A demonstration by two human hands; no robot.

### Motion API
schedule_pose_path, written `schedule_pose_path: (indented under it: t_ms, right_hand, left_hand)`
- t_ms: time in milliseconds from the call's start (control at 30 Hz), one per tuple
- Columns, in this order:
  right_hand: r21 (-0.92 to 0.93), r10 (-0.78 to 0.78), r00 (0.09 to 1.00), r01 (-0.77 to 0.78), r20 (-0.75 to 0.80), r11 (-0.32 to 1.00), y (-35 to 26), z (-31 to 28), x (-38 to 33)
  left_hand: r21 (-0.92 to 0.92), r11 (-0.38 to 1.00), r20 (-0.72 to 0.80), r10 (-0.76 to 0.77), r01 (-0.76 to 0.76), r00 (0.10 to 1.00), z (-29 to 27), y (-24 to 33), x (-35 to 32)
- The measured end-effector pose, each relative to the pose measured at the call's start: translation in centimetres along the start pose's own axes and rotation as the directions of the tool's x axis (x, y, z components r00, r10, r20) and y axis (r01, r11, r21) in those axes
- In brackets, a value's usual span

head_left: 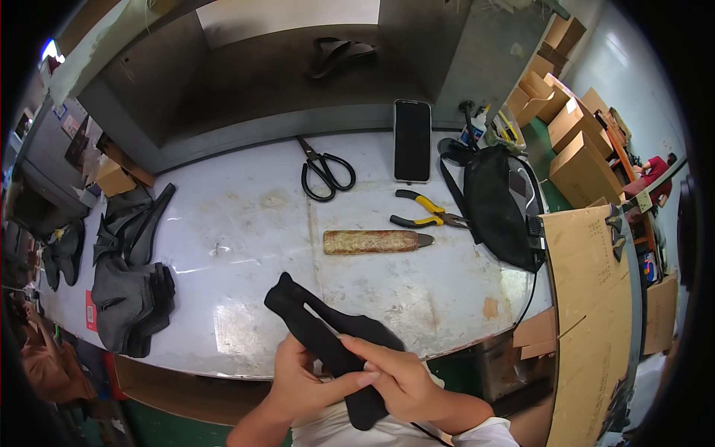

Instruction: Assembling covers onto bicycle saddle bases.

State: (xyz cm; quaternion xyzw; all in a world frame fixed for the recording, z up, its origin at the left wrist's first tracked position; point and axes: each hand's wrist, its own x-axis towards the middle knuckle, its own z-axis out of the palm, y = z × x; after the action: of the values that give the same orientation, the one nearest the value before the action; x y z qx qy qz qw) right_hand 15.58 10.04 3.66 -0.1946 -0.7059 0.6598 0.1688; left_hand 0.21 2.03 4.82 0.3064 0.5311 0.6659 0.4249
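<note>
A black shoe upper piece (328,335), soft and long with a narrow slit, is held over the near edge of the table. My left hand (298,380) grips its left side, the thumb pressed on top. Across from it, my right hand (402,380) pinches the same piece, thumb and forefinger on its surface. The thumbs almost meet over the lower part; fingers underneath are hidden. Beyond the hands lies a tape-wrapped tool (369,241) with a dark pointed tip. Yellow-and-black pliers (426,203) and black-handled scissors (313,156) rest farther back.
Stacked dark shoe upper pieces (134,309) lie at the left of the white table (246,246). A phone (412,141) and a black bag (491,190) occupy the back right. Behind stands a grey open shelf (261,86); cardboard (588,298) borders the right.
</note>
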Motion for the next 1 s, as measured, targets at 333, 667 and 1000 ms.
schedule_pose_path:
  t_ms: [333,667,1000]
  right_hand:
    - [-0.056,-0.195,0.977,0.190,-0.083,0.980,-0.2,-0.1,0.0]
    - [-0.121,-0.133,0.991,0.130,-0.009,0.984,-0.9,-1.3,1.5]
    - [-0.621,-0.658,0.666,0.360,-0.351,0.696,2.1,-1.2,2.0]
  left_hand:
    - [-0.221,0.975,-0.060,-0.052,0.037,0.997,-0.5,-1.9,-0.5]
    - [-0.103,0.956,0.266,-0.238,0.273,0.934,-0.6,-6.1,-5.1]
    - [0.263,0.961,-0.004,0.091,-0.087,0.996,0.1,-4.9,-4.8]
